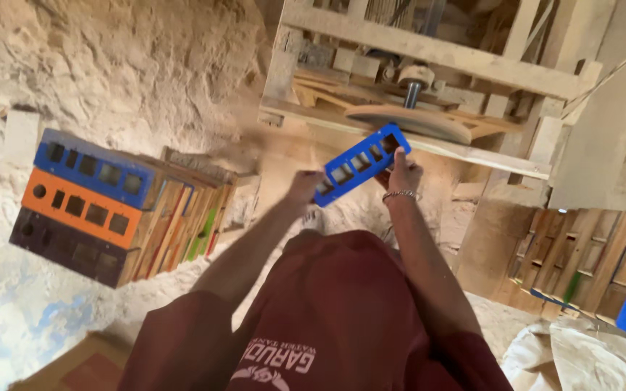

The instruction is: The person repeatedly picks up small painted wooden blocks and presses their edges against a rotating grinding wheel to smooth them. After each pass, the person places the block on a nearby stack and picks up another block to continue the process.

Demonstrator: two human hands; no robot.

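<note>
Both hands, left hand (pixel 304 185) and right hand (pixel 402 172), are closed on the ends of a blue rectangular wooden frame with square cut-outs (pixel 360 164), centre frame, just beside a round sanding disc (pixel 409 122). Risk: fingers could graze the disc if the frame slips.

On the left we see a stack of painted panels (pixel 85 206), blue over orange over dark brown, against a rough stone wall (pixel 132 72). Far ahead stands a wooden frame (pixel 436 51); more panels (pixel 595 268) lean right.
</note>
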